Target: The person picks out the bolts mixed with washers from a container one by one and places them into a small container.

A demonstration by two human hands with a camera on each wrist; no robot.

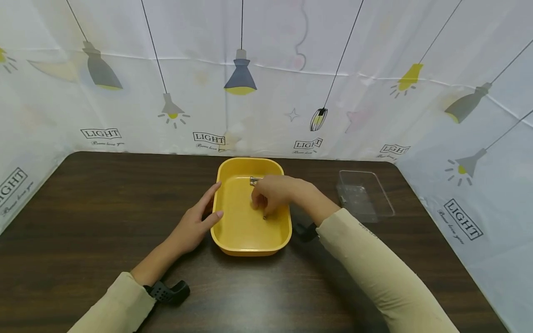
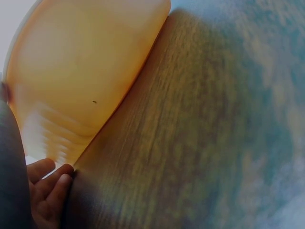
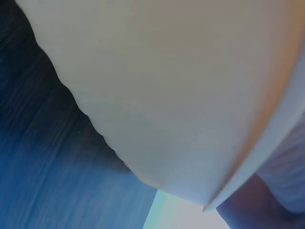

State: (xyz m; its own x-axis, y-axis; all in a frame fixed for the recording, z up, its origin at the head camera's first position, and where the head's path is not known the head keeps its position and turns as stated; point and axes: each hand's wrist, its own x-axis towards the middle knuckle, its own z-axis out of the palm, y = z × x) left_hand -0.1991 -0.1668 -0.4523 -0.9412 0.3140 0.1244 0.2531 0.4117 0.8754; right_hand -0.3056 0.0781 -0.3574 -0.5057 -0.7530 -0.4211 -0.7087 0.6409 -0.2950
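Observation:
A yellow plastic tray (image 1: 235,240) with rounded corners stands on the dark wooden table. My left hand (image 1: 193,226) rests against its left side, fingers spread, with thumb and index fingertips at the rim. In the left wrist view several fingertips touch the tray's outer wall (image 2: 90,62). Inside the tray, my right hand (image 1: 276,192) reaches down with curled fingers and pinches a small metal piece (image 1: 264,217), mostly hidden by the fingertips. A shiny metal object (image 1: 253,181) lies by the back of that hand, partly covered. The right wrist view shows mainly the tray's outer wall (image 3: 157,95).
A clear plastic box (image 1: 360,199) sits on the table to the right, beyond my right forearm. Behind the table hangs a white curtain (image 1: 275,101) printed with lamps. Black straps with devices (image 1: 168,292) are on my wrists.

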